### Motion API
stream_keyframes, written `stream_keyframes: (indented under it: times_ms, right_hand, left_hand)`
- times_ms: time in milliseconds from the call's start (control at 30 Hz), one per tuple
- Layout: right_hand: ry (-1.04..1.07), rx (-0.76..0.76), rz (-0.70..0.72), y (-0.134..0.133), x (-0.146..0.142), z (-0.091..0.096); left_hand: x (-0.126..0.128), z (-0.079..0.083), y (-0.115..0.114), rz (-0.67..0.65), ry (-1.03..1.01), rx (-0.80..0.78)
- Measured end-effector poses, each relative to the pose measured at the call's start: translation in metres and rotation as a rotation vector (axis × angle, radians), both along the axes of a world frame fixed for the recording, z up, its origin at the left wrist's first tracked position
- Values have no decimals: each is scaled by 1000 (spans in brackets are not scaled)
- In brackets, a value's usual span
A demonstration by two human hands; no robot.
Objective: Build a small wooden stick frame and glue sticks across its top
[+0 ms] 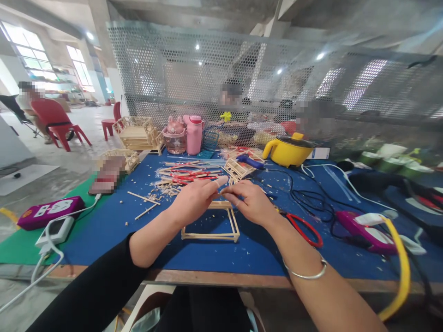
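Black sleeve: lay nearest the camera, crossing the wooden table edge toward the left hand.
Left hand: curled inward, fingertips close against those of the right hand, above the far side of the stick frame.
Right hand: thumb and fingers bent to that same spot; whether either hand pinched a small piece, I could not tell.
Stick frame: sat on the blue mat below the hands, presumably for easy reach.
Red-and-pale sticks: lay loose beyond the left hand, likely as handy stock.
Blue glue gun: rested farther back, probably parked clear of the fingers.
Red-handled scissors: lay right of the frame, a convenient side for the right hand.
Stick model: stood at the far left, seemingly out of the way.
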State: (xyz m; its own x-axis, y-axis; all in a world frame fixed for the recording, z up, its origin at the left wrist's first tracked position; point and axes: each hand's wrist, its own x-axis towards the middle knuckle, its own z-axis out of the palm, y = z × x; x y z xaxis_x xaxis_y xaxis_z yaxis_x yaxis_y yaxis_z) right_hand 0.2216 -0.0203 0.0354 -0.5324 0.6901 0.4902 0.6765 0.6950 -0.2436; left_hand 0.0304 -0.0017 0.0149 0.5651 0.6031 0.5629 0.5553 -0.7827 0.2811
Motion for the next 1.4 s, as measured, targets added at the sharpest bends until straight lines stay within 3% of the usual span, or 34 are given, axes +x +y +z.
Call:
stream_keyframes:
  times_ms: [133,200,233,300,367,500,600,800,1067,1200,1400]
  right_hand:
    - [-2,-58,-22,2,6,1]
    - [8,-94,-32,3,11,3]
    - [6,-113,-31,3,13,3]
    - [-18,-131,-20,1,17,1]
    - [-36,-115,-25,-1,19,-4]
    - [-26,-64,-36,-6,16,-16]
    - [-40,-41,5,-8,16,-22]
    - [-76,-13,22,-8,18,-24]
    - [-49,-52,-30,-11,10,-23]
    - [118,-265,-137,-10,12,-28]
    - [459,-568,-119,-2,22,-30]
  left_hand:
    - [-7,8,-6,-45,-26,29]
    - [-21,13,-11,42,-223,53]
    - [-30,14,-14,151,-372,45]
    - [-50,11,-19,370,-637,-104]
    - [-65,1,-23,445,-690,-357]
    - [-69,-20,-27,382,-625,-786]
    - [-61,-24,-29,347,-669,-904]
    - [-55,-19,-33,307,-882,-1193]
    - [-55,-19,-35,257,-838,-1156]
    - [-53,-21,-33,259,-860,-1189]
    - [-51,-20,-35,278,-843,-1180]
